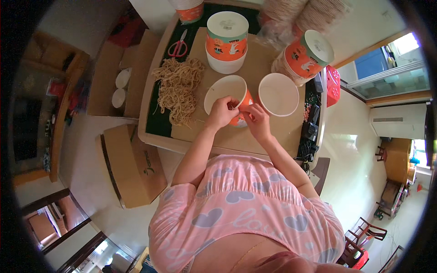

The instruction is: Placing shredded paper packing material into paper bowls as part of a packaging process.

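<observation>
A white-lined paper bucket with an orange printed outside stands tilted in front of me, its mouth facing me. My left hand reaches over its near rim, fingers closed in a pinch. Against the bucket's outer wall, close to the left fingertips, my right hand is also closed in a pinch. Anything small between the fingertips is hidden. Beside it on the right is a second open bucket, white inside. A tangled heap of beige cords lies to the left.
Behind are upside-down stacked buckets, another stack to the right, and plastic-wrapped stacks. Pink-handled scissors lie at the far left. Black adapters and cables line the table's right edge. Cardboard boxes stand on the floor leftward.
</observation>
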`<state>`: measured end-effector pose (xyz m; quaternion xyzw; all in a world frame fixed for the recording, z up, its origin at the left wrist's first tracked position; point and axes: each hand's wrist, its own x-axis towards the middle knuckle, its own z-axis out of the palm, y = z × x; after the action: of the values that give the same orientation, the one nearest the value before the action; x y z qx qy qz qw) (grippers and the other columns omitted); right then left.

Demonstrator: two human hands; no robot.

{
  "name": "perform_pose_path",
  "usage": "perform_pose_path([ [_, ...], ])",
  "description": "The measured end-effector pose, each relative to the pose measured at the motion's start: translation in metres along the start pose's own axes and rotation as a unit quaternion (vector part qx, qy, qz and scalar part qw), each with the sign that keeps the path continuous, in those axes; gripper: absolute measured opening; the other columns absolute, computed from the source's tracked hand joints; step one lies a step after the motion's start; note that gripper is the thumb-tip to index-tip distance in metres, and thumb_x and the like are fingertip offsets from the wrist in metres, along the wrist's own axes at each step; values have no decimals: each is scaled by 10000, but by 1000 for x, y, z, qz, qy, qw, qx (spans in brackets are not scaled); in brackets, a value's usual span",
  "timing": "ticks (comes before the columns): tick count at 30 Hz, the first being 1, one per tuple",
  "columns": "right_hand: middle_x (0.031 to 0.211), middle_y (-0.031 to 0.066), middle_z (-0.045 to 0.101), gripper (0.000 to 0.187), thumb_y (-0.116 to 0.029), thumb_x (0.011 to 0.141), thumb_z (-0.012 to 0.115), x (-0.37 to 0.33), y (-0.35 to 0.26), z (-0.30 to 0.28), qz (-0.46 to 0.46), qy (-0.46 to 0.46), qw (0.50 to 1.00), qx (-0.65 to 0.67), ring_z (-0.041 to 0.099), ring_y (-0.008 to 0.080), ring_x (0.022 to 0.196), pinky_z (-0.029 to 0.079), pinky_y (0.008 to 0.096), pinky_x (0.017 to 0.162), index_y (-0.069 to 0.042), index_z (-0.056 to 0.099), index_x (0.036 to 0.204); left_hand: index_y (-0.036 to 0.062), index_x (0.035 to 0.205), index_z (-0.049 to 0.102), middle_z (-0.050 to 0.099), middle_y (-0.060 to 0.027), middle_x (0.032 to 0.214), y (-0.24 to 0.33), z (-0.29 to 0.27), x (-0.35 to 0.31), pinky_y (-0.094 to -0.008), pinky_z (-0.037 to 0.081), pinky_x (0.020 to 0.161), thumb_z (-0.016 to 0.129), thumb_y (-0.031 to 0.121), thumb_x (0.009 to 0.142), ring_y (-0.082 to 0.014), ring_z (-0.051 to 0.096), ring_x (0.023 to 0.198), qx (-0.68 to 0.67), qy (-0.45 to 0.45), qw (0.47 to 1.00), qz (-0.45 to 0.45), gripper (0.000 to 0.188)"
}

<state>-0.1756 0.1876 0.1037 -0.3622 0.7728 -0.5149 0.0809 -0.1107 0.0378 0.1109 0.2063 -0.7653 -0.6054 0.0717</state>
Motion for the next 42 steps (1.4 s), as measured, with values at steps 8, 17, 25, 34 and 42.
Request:
perform_pose_path([
  [8, 807, 91, 592, 124, 15, 775, 637, 7, -9, -8, 55, 35, 997, 50, 575, 167, 676, 464, 284, 596, -13, 622, 896, -11, 876, 637, 668, -88, 784, -4, 4, 0, -278, 499, 659, 659, 34, 708, -140, 622, 687, 0, -15, 1000, 4, 175],
  [17, 797, 110, 577, 144, -26, 742, 673, 3, -9, -16, 74, 17, 997, 10, 553, 189, 635, 453, 288, 587, -9, 601, 865, -13, 890, 632, 653, -57, 752, 0, 4, 0, -259, 477, 643, 675, 51, 737, -96, 584, 676, 27, -13, 1000, 7, 171],
  [25, 765, 145, 575, 101, -68, 758, 661, 0, -6, -26, 90, -52, 992, -76, 575, 272, 665, 455, 356, 601, 7, 603, 791, -10, 871, 624, 644, -48, 743, 0, 6, -2, -256, 475, 634, 667, 59, 731, -91, 574, 659, 25, -4, 999, 25, 162],
  [34, 811, 145, 620, 145, -31, 776, 634, 6, -10, -20, 90, 4, 996, 17, 605, 260, 682, 481, 330, 630, 7, 608, 914, 0, 868, 634, 660, -94, 781, -1, 10, -2, -280, 498, 661, 664, 61, 712, -148, 624, 692, 36, -20, 999, 13, 170],
  [42, 766, 82, 615, 112, -13, 797, 631, 6, -14, -19, 86, 13, 996, -28, 553, 112, 632, 456, 256, 580, -2, 622, 908, -3, 885, 625, 642, -54, 756, 4, 9, -5, -256, 468, 612, 708, 90, 745, -91, 549, 636, 47, -16, 999, 18, 187],
])
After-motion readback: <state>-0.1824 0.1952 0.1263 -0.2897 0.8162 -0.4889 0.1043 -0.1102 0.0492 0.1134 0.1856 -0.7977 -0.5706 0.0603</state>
